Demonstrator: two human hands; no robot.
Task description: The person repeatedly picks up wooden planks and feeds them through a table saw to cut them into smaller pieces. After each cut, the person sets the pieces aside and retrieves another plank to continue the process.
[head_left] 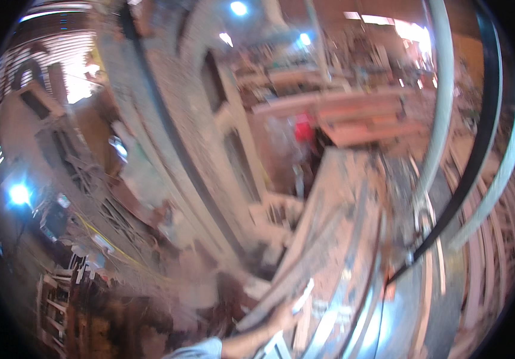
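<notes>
My left hand reaches in from the lower edge, its forearm coming out of a light blue sleeve. A slim white piece sticks up out of its fingers, which look closed around it; blur hides its kind. Beside the hand lies a long dusty work surface bearing strips and scraps. My right hand does not show.
A tall dust-covered machine frame with a dark band stands left of the work surface. Pale and black curved bars rise at right. Stacked boards lie behind, and long timber strips at far right.
</notes>
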